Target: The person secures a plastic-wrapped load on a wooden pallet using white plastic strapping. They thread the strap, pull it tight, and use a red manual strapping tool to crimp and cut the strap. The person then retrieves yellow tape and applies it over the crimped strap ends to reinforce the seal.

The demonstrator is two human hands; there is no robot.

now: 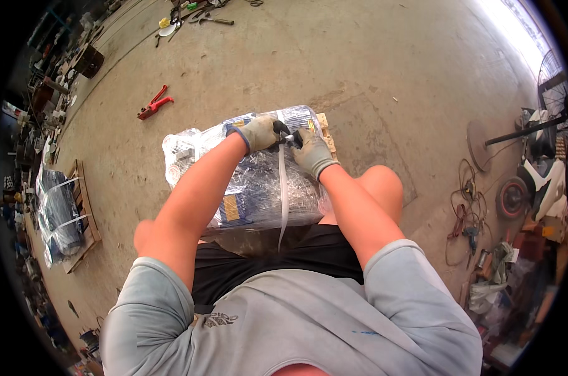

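Observation:
A bundle wrapped in clear plastic film (252, 182), with blue and white parts showing through, sits in front of me on a wooden pallet (325, 128). A white strap (283, 188) runs over its top and down the near side, its lower end hanging toward my lap. Both hands wear pale gloves with dark fingertips. My left hand (262, 133) pinches the strap on top of the bundle. Close beside it, my right hand (312, 154) is closed on the strap too. Between the fingertips shows a small shiny piece (289, 138), perhaps a metal buckle; the fingers partly cover it.
Red-handled pliers-like tool (153, 105) lies on the floor beyond the bundle, left. Farther off is a hammer (212, 20) among small tools. Another wrapped, strapped bundle (59, 210) stands at left. To the right are a drill (470, 232), cables and a fan (552, 88).

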